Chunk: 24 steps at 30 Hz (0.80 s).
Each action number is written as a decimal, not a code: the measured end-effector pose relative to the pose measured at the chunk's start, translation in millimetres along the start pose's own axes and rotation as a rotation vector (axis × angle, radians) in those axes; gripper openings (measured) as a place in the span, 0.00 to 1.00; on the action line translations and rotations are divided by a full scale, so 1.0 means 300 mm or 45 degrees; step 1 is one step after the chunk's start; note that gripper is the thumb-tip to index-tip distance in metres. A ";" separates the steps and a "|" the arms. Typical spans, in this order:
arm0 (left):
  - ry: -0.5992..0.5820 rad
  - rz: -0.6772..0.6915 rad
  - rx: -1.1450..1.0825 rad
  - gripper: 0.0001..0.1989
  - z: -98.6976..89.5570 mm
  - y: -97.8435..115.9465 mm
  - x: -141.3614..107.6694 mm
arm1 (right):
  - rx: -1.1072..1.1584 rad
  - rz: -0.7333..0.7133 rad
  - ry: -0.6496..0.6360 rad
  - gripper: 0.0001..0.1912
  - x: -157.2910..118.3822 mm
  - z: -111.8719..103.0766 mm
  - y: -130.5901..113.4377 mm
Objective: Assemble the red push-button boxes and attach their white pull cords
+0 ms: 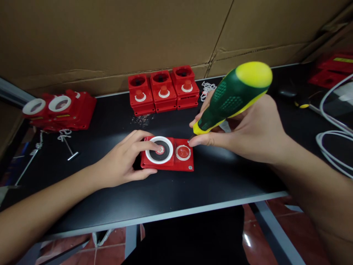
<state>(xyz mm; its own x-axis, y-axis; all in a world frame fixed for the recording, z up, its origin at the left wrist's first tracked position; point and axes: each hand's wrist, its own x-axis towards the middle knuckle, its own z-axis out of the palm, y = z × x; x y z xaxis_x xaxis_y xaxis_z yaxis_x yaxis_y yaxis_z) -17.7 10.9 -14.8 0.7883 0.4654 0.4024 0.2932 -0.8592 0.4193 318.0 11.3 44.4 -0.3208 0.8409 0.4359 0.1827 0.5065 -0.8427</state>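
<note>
Right hand (256, 125) closed round a green-and-yellow screwdriver (234, 96), handle tilted up and away to the right, thumb low by the shank. Metal tip at the far right corner of a red unit (174, 154); cannot tell whether it is seated in a screw.

Left hand (129, 158) grips the unit at its left end: thumb along the near side, index fingertip on the centre of the white-rimmed dial (161, 157). Unit lies flat, near the middle of the tabletop (220, 184), nearer the front edge than the row behind. Right of the dial, a red disc (183, 151) in a pale ring; grey screw head (190, 168) at the near right corner.

Along the far edge, left of centre: three red boxes (165, 102) side by side, each with a round recess and domed button. Dark debris (142, 120) just in front.

Toward the far left corner, a cluster of red units (84, 112) with white-rimmed dials; T-shaped metal piece (73, 155) nearer the viewer, white cord attached.

Near the right edge, looped pale cable (317, 139). Cardboard (138, 36) stands behind everything.
</note>
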 end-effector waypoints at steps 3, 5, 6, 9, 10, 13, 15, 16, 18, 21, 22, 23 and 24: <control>-0.026 -0.001 0.016 0.21 -0.004 0.002 0.002 | -0.024 -0.025 0.009 0.21 -0.005 0.006 0.006; -0.030 0.002 0.023 0.21 -0.005 0.003 0.002 | -0.019 -0.022 0.003 0.20 -0.003 0.004 0.008; -0.027 0.003 0.025 0.21 -0.005 0.003 0.002 | 0.000 -0.025 -0.020 0.20 -0.001 -0.001 0.008; -0.018 0.006 0.019 0.22 -0.002 0.001 0.000 | 0.090 -0.033 -0.180 0.16 0.008 -0.026 0.006; -0.015 0.005 0.014 0.22 0.000 0.001 -0.001 | 0.115 -0.023 -0.246 0.14 0.010 -0.037 0.004; 0.002 -0.006 -0.007 0.22 0.003 -0.001 -0.004 | 0.176 0.059 -0.384 0.13 0.015 -0.065 -0.008; 0.006 -0.015 -0.021 0.22 0.005 -0.001 -0.005 | 0.222 0.091 -0.412 0.12 0.017 -0.074 -0.016; 0.003 -0.018 -0.024 0.22 0.005 -0.001 -0.005 | 0.237 0.094 -0.408 0.11 0.017 -0.075 -0.020; -0.004 -0.019 -0.017 0.22 0.005 -0.001 -0.004 | 0.242 0.094 -0.377 0.10 0.015 -0.070 -0.024; 0.007 -0.016 0.005 0.22 0.003 -0.001 -0.003 | 0.223 0.125 -0.285 0.11 0.008 -0.054 -0.027; 0.004 -0.016 0.008 0.22 0.002 -0.001 -0.002 | 0.220 0.137 -0.254 0.11 0.005 -0.048 -0.027; -0.003 -0.015 0.009 0.22 0.001 -0.002 -0.001 | 0.214 0.148 -0.225 0.11 0.003 -0.044 -0.026; -0.013 -0.014 0.009 0.22 0.001 -0.002 -0.001 | 0.207 0.151 -0.201 0.11 0.001 -0.040 -0.026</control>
<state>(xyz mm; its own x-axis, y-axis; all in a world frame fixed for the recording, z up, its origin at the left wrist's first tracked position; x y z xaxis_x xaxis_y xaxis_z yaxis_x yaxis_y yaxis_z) -18.0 11.1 -15.3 0.7905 0.4728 0.3893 0.3059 -0.8555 0.4178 327.8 9.8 54.9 -0.4497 0.8459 0.2866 0.0802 0.3579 -0.9303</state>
